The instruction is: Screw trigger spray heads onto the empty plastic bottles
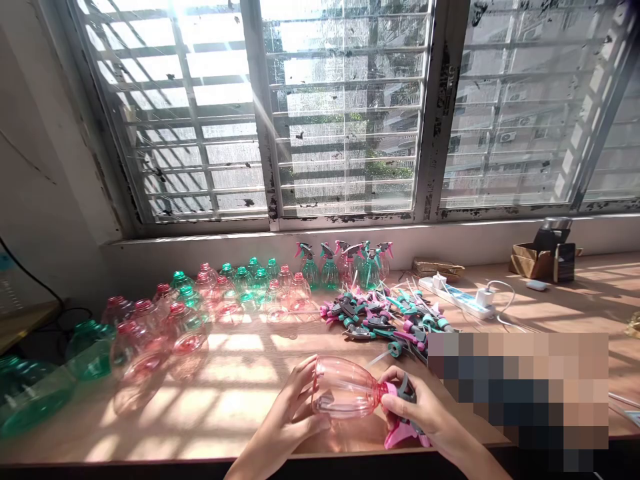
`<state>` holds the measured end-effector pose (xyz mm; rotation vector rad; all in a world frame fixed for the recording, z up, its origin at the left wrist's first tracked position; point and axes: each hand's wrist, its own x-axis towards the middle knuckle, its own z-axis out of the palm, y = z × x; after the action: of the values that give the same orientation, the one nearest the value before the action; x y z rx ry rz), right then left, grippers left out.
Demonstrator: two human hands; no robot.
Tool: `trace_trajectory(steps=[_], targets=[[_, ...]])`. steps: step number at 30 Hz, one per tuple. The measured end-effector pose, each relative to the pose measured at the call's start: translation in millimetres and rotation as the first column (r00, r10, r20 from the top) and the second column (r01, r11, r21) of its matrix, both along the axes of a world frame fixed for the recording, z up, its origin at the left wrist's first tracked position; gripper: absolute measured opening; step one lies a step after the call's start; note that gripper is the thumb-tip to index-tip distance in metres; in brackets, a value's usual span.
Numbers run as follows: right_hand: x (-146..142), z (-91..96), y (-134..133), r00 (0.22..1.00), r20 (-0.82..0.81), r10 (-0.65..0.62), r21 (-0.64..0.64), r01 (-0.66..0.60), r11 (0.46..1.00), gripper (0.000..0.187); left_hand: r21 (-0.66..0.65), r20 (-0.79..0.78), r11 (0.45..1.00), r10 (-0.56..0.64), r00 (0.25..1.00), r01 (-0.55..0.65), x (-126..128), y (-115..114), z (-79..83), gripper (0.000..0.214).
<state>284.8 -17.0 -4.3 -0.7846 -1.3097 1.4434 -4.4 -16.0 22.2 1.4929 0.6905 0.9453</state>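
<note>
A clear pink spray bottle (345, 387) lies on its side in the air between my hands, low over the front of the table. My left hand (295, 407) cups its base, fingers behind and thumb below. At the neck, my right hand (415, 403) is closed around the pink and grey trigger sprayer (400, 427), which sits on the bottle's mouth. A thin dip tube shows through the pink plastic. Just beyond lies a heap of loose trigger sprayers (385, 317) in pink, teal and grey, their white tubes sticking out.
Open pink and green bottles (183, 327) stand in groups at the left. Several bottles with sprayers fitted (330, 267) stand by the wall. A power strip (457, 298), a cardboard box (525, 259) and a phone (565, 262) are at the back right. A blurred patch hides the right front.
</note>
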Motion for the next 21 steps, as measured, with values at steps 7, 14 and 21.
trace_trajectory(steps=[7,14,21], targets=[[-0.4,0.2,-0.3,1.0,-0.02,-0.002,-0.02,0.001,1.0,0.048,-0.016,0.024,1.0,0.007,1.0,-0.007,0.5,1.1,-8.5,0.084],[0.1,-2.3,0.9,1.0,0.013,0.002,-0.011,-0.001,1.0,0.047,-0.075,0.046,0.997,0.009,0.999,-0.005,2.0,-3.1,-5.2,0.084],[1.2,-4.6,3.7,1.0,0.005,0.008,-0.022,-0.008,1.0,0.047,-0.057,0.055,0.998,-0.005,0.998,0.008,1.1,-2.6,-7.2,0.085]])
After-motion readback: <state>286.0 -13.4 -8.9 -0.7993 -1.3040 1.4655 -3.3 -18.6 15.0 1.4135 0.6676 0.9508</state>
